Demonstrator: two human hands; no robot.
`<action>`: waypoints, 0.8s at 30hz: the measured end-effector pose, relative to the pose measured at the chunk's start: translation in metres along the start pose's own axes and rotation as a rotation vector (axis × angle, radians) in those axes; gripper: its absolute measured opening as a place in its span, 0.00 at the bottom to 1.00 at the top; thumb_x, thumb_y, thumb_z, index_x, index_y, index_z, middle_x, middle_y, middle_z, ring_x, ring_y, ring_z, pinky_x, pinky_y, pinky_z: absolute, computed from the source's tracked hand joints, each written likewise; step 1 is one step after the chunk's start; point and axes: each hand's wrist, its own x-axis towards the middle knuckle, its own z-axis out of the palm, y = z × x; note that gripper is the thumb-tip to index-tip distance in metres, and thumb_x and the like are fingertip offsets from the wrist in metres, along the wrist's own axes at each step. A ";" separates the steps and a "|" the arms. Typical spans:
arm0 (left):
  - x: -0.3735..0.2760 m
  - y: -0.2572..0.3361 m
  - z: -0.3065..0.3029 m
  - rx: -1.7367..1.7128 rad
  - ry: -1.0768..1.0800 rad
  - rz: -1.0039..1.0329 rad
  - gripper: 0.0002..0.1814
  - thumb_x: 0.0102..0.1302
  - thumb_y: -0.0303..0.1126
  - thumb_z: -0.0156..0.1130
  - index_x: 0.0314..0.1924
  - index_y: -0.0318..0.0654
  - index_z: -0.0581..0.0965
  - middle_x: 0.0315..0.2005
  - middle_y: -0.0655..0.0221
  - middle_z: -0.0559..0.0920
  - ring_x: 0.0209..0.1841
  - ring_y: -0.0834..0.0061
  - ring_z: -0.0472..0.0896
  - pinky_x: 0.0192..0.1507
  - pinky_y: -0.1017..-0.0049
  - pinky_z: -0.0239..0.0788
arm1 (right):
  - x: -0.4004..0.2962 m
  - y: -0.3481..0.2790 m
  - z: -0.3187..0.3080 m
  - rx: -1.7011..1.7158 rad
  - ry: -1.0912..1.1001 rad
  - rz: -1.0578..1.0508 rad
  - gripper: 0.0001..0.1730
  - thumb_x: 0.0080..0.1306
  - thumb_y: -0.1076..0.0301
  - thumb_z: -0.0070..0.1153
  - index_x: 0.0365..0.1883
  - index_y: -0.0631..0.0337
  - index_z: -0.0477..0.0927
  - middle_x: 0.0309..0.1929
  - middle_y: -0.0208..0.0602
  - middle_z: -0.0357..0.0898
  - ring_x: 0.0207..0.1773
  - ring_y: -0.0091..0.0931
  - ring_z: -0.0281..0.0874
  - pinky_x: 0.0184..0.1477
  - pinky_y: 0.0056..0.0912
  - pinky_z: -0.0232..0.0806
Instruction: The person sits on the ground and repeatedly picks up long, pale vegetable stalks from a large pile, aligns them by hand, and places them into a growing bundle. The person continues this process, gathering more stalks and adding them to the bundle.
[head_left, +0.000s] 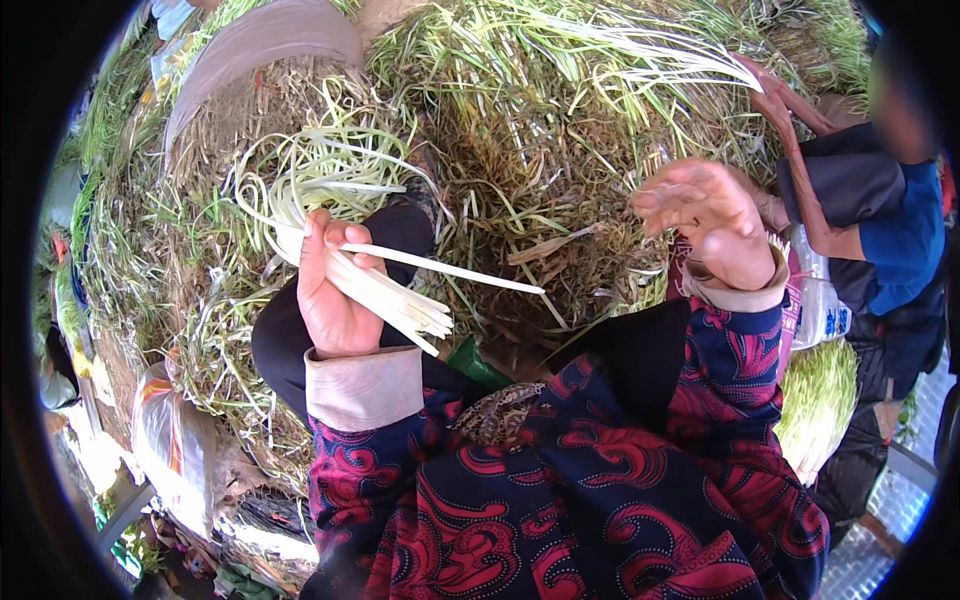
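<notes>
My left hand (339, 289) is closed around a bunch of pale long-stemmed leafy vegetables (394, 292). Their whitish stem ends point to the lower right, and their thin yellow-green leaves curl over beyond the fingers. One stem (450, 268) sticks out apart from the rest, between the fingers. My right hand (701, 217) is raised at the right, its fingers spread and slightly blurred; nothing shows in it. Below and between the hands lies a heap of brown and green plant trimmings (555, 225).
Another person (904, 217) sits at the right, holding long pale stems (675, 60) over the heap. A stacked bundle of the same greens (817, 405) and a clear plastic bag (814, 292) are beside my right sleeve. A translucent sack (176, 442) stands at the lower left.
</notes>
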 end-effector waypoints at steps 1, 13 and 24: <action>0.001 -0.001 0.000 0.000 0.004 -0.013 0.06 0.63 0.34 0.46 0.37 0.42 0.66 0.24 0.75 0.69 0.32 0.79 0.71 0.27 0.82 0.68 | 0.002 0.001 -0.004 0.334 -0.046 -0.047 0.21 0.58 0.65 0.47 0.50 0.60 0.65 0.47 0.36 0.70 0.47 0.26 0.69 0.43 0.27 0.64; -0.005 -0.020 0.004 0.267 0.110 0.065 0.07 0.59 0.33 0.53 0.36 0.44 0.67 0.37 0.69 0.74 0.43 0.73 0.72 0.32 0.81 0.67 | 0.017 0.035 0.069 -0.538 -0.161 0.167 0.10 0.60 0.62 0.44 0.34 0.58 0.70 0.24 0.42 0.72 0.29 0.39 0.71 0.28 0.36 0.62; -0.028 -0.055 0.006 0.486 0.011 -0.038 0.07 0.58 0.31 0.54 0.34 0.43 0.66 0.23 0.72 0.71 0.32 0.75 0.74 0.34 0.76 0.66 | 0.017 0.035 0.104 -0.467 -0.191 0.168 0.12 0.59 0.59 0.44 0.27 0.60 0.68 0.20 0.42 0.70 0.23 0.41 0.69 0.24 0.40 0.60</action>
